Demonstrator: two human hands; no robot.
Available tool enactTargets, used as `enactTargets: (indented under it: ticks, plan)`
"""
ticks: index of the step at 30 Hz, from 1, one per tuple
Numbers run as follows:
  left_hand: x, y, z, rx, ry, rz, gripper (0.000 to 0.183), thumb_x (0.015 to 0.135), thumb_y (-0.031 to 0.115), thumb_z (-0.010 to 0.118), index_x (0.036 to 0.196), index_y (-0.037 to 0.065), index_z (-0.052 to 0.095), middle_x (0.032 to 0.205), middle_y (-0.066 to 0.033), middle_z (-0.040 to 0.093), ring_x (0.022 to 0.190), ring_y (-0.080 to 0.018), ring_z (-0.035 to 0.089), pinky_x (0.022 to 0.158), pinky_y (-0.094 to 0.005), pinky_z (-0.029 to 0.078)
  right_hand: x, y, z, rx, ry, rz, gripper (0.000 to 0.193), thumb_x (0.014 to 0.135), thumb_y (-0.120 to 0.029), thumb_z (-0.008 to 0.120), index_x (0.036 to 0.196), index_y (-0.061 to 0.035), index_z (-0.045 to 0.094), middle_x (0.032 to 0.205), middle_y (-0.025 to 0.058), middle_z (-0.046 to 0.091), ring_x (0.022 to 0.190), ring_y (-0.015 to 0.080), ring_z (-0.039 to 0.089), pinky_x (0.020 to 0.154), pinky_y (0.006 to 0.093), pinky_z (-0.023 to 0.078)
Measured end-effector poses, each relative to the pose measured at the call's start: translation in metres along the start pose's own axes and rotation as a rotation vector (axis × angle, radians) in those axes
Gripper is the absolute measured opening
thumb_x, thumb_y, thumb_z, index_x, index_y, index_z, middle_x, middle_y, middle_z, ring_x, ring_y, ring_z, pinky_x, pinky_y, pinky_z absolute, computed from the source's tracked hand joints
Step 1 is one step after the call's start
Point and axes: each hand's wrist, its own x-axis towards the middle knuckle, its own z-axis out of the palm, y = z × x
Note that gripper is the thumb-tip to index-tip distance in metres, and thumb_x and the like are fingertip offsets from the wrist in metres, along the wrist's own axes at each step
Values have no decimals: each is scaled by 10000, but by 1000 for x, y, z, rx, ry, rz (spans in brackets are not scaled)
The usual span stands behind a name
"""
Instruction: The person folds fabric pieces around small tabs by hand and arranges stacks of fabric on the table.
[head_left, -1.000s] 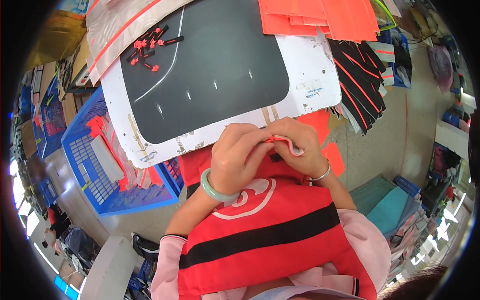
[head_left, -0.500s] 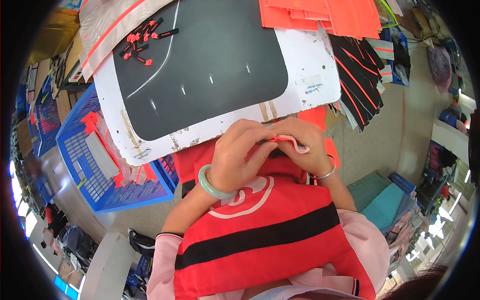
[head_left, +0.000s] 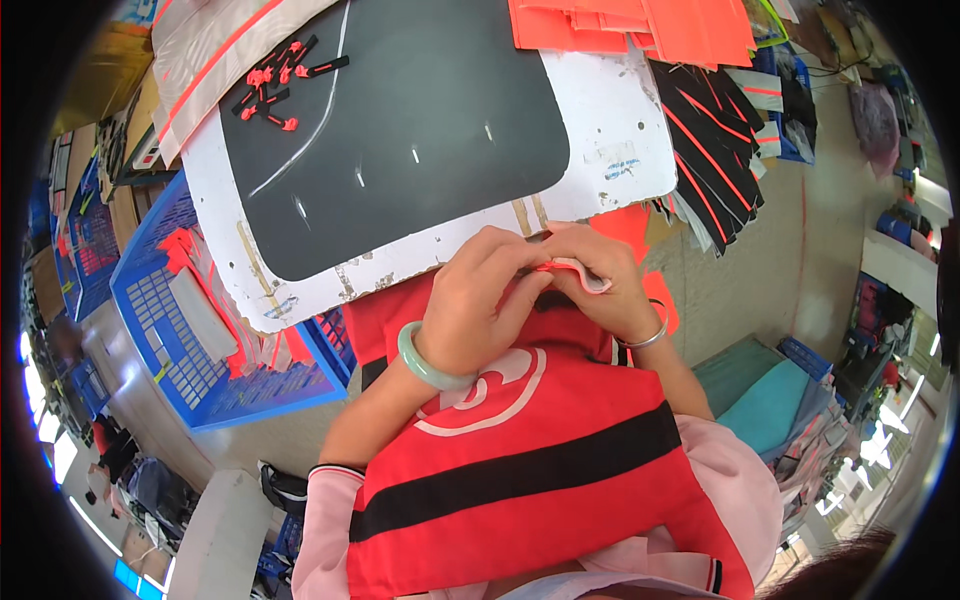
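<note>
My left hand (head_left: 478, 305), with a pale green bangle at the wrist, meets my right hand (head_left: 612, 290) just off the near edge of the white-edged board. Thumbs and fingertips of both press together on a small coral-and-white fabric strip (head_left: 592, 280). One end of the strip curls out over the right palm; the part between the fingertips is mostly hidden. Below the hands, a red apron (head_left: 520, 475) with a black band covers my lap.
The board (head_left: 640, 180) has a dark grey panel, with several small black-and-coral fabric pieces (head_left: 270, 85) at far left. Coral fabric (head_left: 640, 25) lies at its far right, above black coral-lined strips (head_left: 705, 150). A blue basket (head_left: 235, 405) with fabric pieces stands left.
Both hands stay pinched on the strip, and its curled end has shifted slightly left and toward the board. The board appears a little higher and further left in view.
</note>
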Motion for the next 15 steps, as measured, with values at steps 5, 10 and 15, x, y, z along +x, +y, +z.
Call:
enactTargets:
  ticks: [5, 10, 15]
  plan:
    - [-8, 2, 3, 37, -47, 16, 198, 791, -40, 692, 980, -5, 645, 909, -137, 608, 771, -299, 626, 648, -355, 516, -14, -5, 2, -97, 53, -26, 206, 778, 4, 698, 981, -29, 688, 929, 122, 697, 882, 302, 667, 850, 368, 532]
    - [-8, -3, 6, 57, -3, 41, 206, 790, -56, 690, 986, -9, 648, 932, -133, 612, 795, -274, 638, 674, -329, 526, -17, -15, 6, 11, 76, 192, 174, 801, -46, 695, 974, -45, 694, 921, 123, 692, 855, 333, 655, 797, 389, 529]
    - [-3, -1, 1, -12, -33, -30, 220, 786, -68, 686, 996, -11, 656, 949, -129, 616, 828, -245, 649, 706, -305, 540, -10, 4, -5, -29, -11, 32, 202, 783, -40, 742, 977, -19, 691, 916, 112, 699, 865, 270, 673, 919, 368, 511]
